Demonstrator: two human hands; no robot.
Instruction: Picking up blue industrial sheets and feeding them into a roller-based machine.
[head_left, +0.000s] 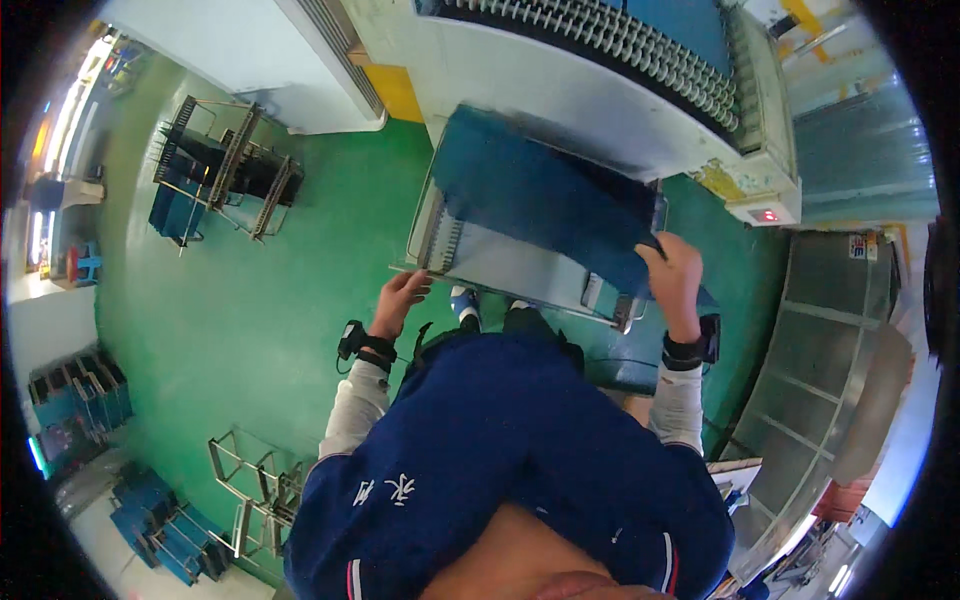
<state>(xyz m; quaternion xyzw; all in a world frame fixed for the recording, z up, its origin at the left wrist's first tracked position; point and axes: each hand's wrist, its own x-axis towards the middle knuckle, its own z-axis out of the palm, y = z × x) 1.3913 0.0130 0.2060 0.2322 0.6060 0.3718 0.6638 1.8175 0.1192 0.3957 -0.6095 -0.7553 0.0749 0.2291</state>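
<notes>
A dark blue flat sheet (530, 180) slants over a slotted metal rack (510, 258) in front of me. My right hand (674, 280) grips the sheet near its right-hand corner, thumb on top. The sheet's far left end reaches up beside the machine, and its underside is hidden. At the rack's near left corner, my left hand (402, 298) has its fingers curled against the metal frame. Toothed slots line the rack's left side, with a pale grey surface showing between its two ends.
A large pale machine (600, 100) with a row of metal coils stands just beyond the rack. Another rack (225, 175) with blue panels is at the far left; an empty metal frame (260, 490) stands near left. A framed grey panel (820, 350) leans at right.
</notes>
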